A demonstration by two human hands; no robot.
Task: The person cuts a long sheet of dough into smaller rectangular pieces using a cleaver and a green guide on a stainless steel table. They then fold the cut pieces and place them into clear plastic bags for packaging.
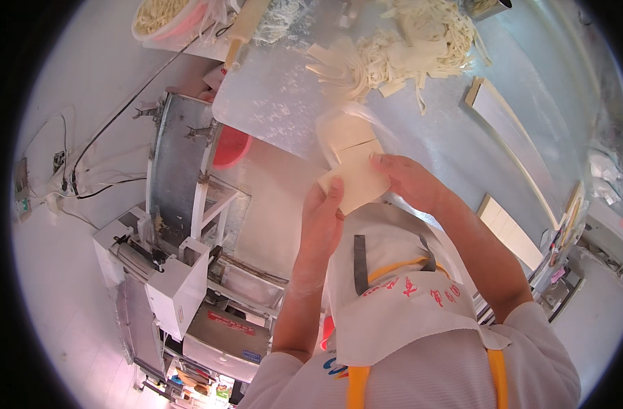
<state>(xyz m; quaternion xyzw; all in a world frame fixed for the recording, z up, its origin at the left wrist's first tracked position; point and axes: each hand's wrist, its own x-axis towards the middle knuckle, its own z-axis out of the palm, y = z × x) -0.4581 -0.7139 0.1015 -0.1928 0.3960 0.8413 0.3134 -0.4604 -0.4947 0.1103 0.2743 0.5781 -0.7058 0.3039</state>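
Observation:
Between my two hands is a stack of square dough sheets [355, 179], held near the edge of the metal worktable [275, 97]. The thumb of my left hand [324, 209] lies on top of the stack's left corner. My right hand [408, 179] grips the right edge, its fingers partly on top. Just beyond the stack lie more pale dough sheets [347, 133] on a clear plastic bag or film [380, 122]. Farther back on the table is a loose heap of cut noodles and dough strips [403, 51].
A wooden rolling pin [245, 30] lies at the back left beside a tub of noodles [163, 15]. On the right are a long board [515, 148] and a shorter pale slab [510, 230]. A white roller machine [153, 271] stands lower left, near a red basin [230, 145].

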